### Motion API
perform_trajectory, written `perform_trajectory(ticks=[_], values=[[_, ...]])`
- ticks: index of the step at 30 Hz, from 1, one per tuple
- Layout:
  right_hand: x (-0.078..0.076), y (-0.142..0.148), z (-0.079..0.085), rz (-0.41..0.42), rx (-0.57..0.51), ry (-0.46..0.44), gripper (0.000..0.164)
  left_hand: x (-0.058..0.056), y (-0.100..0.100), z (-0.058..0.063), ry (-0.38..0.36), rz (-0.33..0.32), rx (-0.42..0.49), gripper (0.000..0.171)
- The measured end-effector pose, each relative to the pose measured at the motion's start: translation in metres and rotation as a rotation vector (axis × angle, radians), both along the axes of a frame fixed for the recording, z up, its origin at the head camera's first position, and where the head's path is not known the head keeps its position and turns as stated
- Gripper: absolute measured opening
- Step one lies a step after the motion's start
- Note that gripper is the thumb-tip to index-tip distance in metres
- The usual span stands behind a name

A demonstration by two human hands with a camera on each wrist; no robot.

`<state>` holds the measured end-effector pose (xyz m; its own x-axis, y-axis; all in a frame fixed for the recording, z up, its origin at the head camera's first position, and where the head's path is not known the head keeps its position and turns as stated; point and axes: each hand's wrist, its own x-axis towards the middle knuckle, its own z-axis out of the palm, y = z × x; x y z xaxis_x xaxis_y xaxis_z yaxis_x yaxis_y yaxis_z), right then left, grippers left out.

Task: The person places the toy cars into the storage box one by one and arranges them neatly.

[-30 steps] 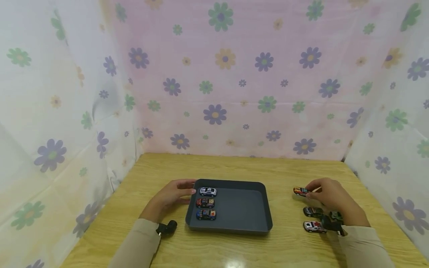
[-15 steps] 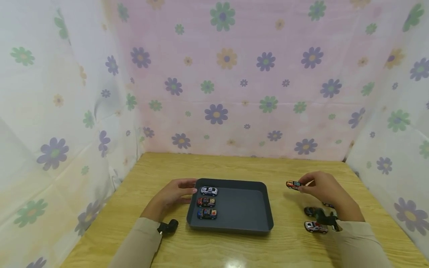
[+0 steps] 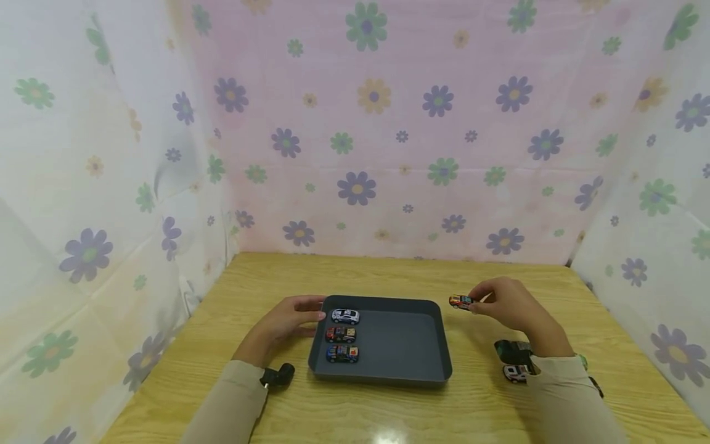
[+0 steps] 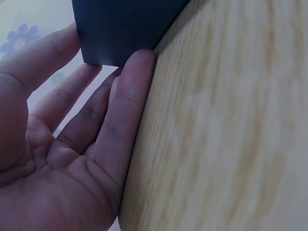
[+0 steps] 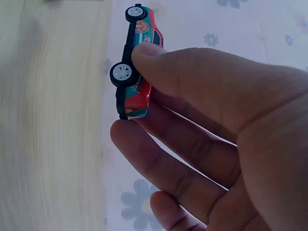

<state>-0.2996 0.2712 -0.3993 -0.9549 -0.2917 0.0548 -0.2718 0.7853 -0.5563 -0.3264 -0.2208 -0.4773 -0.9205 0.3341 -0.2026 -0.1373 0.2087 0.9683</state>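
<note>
My right hand (image 3: 507, 305) pinches a red, teal and yellow toy car (image 5: 139, 62) between thumb and fingers. It is held above the table, just right of the dark grey tray (image 3: 399, 382). My left hand (image 3: 285, 324) rests beside the tray's left side; in the left wrist view its straight fingers (image 4: 127, 96) touch the tray's outer wall. Three toy cars stand in a column along the tray's left side: a white one (image 3: 346, 316) at the back, a red and tan one (image 3: 341, 334) in the middle, a blue and black one (image 3: 342, 354) in front.
On the right of the wooden table (image 3: 388, 413), a white and red toy car (image 3: 514, 373) sits beneath the right wrist. Other cars there are mostly hidden by the arm and the wrist camera (image 3: 511, 351). Flowered cloth (image 3: 399, 185) encloses the back and sides.
My right hand has lifted the red, teal and yellow toy car off the table and carried it left toward the tray. The left hand and the tray have stayed put.
</note>
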Motion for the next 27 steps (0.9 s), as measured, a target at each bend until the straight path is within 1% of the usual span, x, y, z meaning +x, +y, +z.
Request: perform_trajectory(ticks=[5, 12, 15, 19, 27], values=[[-0.001, -0.012, 0.004, 0.017, 0.017, 0.018, 0.018, 0.000, 0.000, -0.001, -0.003, -0.003, 0.002, 0.059], [-0.003, -0.024, 0.008, 0.038, -0.001, 0.031, 0.015, -0.001, -0.001, -0.002, 0.005, 0.006, -0.013, 0.060], [-0.006, -0.030, 0.006, 0.050, -0.003, 0.041, 0.015, -0.002, -0.002, -0.004, 0.008, 0.007, -0.017, 0.061], [-0.011, -0.039, 0.003, 0.057, -0.006, 0.051, 0.016, -0.003, -0.002, -0.005, 0.009, 0.001, 0.000, 0.062], [-0.019, -0.061, -0.005, 0.083, -0.015, 0.032, 0.013, -0.003, -0.001, -0.005, 0.004, -0.003, 0.024, 0.061]])
